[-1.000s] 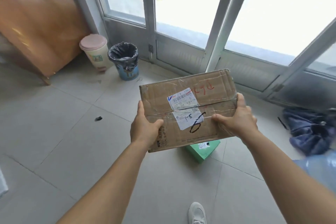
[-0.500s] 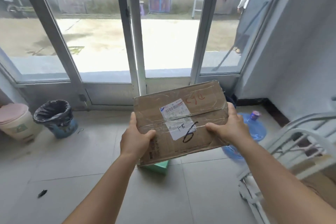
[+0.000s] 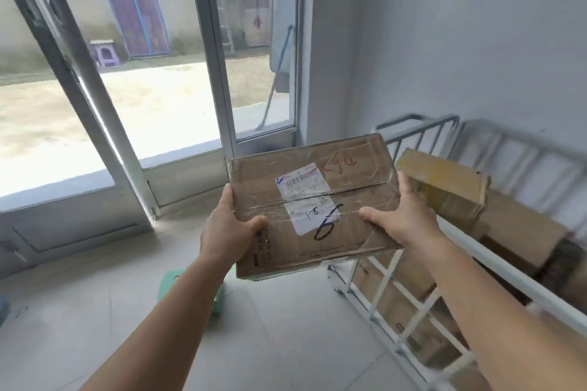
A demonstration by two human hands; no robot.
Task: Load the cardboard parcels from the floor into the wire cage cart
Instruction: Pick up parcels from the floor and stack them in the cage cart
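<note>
I have swung round to the right with the box: a second ago I faced the bins and the glass doors, half a second ago only a corner of the cart showed, and now the cart fills the right side of my view. My grip is unchanged. My left hand clamps the left edge, thumb on top, and my right hand clamps the right edge the same way. The box is in the air, tilted a little, its right end just over the cart's near corner. Other boxes already lie stacked inside. So the carry is nearly done, I think; what remains is lifting over the rail and setting it on the stack. A green parcel waits on the floor below.
</note>
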